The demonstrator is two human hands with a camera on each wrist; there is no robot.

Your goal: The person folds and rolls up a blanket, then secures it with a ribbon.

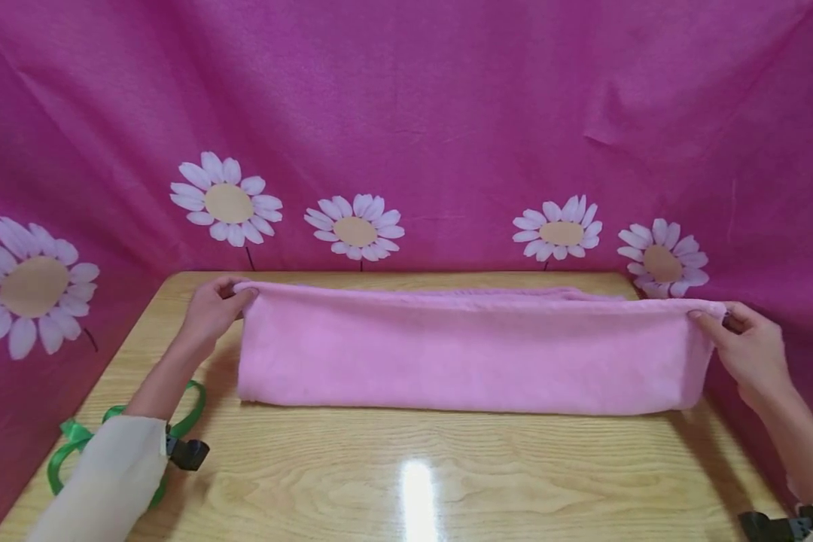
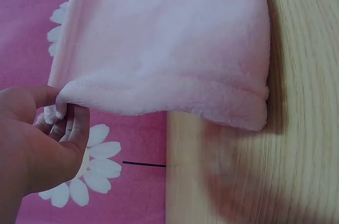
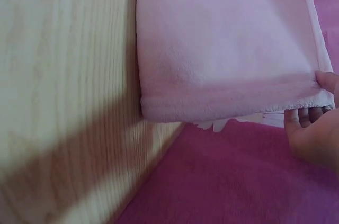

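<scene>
On the left, a green ribbon [image 1: 76,433] lies on the table [image 1: 325,459], partly hidden by my sleeve [image 1: 102,482]. My left hand [image 1: 211,310] pinches one upper corner of a pink blanket [image 1: 467,354] between thumb and fingers. The blanket stretches across the table, its top edge raised and sagging slightly between my hands. My right hand [image 1: 755,350], well apart, pinches the other upper corner.

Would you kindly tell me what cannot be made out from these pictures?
- Head view: part of the ribbon, behind the left sleeve.
- Head view: the cloth behind its raised front, mostly hidden by it.
- Right wrist view: part of the right hand, past the right edge.
</scene>
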